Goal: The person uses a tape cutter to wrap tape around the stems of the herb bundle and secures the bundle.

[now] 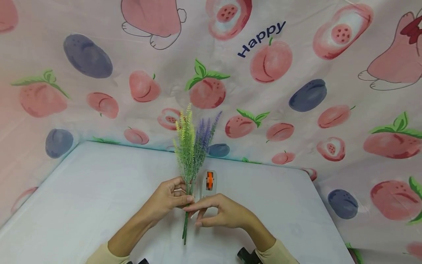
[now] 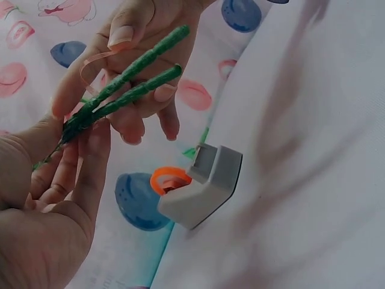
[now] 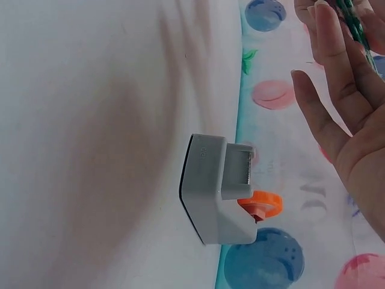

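My left hand point(image 1: 173, 196) grips a bunch of artificial lavender-like flowers point(image 1: 186, 146) by its green stems, yellow-green heads beside purple ones, all upright. Two stem ends point(image 2: 141, 90) stick out beyond the left fingers. Close below that grip is my right hand point(image 1: 222, 211), its index finger reaching to the stems. A thin clear strip of tape point(image 2: 85, 71) curves from the right thumb tip toward the stems, seemingly pinched there; the thumb's contact is partly hidden. Behind the right hand, the grey tape dispenser point(image 1: 210, 181) with an orange core stands on the white table.
The white table point(image 1: 99, 183) stretches out on both sides of the hands. A pink fruit-print cloth point(image 1: 244, 95) hangs behind its far edge and along the sides. Black wrist-worn devices point(image 1: 248, 255) show at the bottom of the head view.
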Tool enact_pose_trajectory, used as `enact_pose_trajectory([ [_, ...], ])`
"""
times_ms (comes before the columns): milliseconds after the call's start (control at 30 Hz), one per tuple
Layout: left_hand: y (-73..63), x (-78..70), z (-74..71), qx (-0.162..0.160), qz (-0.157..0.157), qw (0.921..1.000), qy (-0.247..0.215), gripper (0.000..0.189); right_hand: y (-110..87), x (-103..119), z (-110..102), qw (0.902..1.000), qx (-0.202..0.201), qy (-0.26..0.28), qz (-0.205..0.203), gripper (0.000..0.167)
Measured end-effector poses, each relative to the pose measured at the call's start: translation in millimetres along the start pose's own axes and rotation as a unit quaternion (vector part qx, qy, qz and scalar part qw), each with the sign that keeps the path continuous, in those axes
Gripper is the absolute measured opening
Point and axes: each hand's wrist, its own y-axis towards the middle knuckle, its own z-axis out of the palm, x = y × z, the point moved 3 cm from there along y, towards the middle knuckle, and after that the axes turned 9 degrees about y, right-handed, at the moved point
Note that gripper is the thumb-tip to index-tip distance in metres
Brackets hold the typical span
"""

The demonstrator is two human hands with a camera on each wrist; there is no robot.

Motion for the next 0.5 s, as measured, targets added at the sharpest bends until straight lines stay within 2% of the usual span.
enact_pose_trajectory([
  [233,-1.2,0.2,3.0,0.019,-0.002,0.9992,-0.034,0.039,-1.3,2.0,-0.7,1.0000,0.001,-0.006,-0.005,0.040],
  [500,-1.3,1.2,5.8,0.005,-0.004,0.9992,-0.040,0.048,-1.9,-2.8,-1.4,0.9997,0.000,-0.016,-0.019,0.042],
])
